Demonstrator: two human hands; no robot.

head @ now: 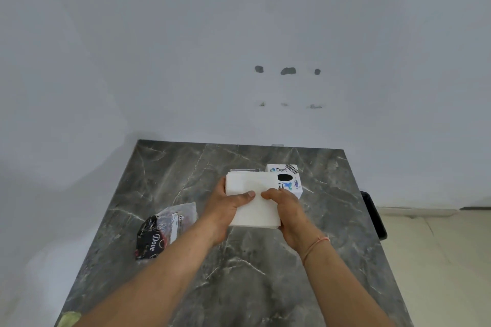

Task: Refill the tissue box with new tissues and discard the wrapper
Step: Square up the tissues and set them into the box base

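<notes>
A white stack of tissues (252, 188) is held over the grey marble table (239, 273), between both hands. My left hand (225, 207) grips its left side with the thumb on top. My right hand (289, 210) grips its right side. Just behind the stack to the right stands a white box (288, 178) with a dark oval hole and stickers, one reading "Dart". A crumpled plastic wrapper (164, 228), black and clear with "Dove" on it, lies on the table to the left of my left forearm. A clear edge (244, 170) peeks out behind the stack; what it is cannot be told.
The table stands against a pale wall. A dark object (374, 215) sits off the table's right edge, above a beige floor. A yellow-green thing (69, 318) shows at the table's near left corner.
</notes>
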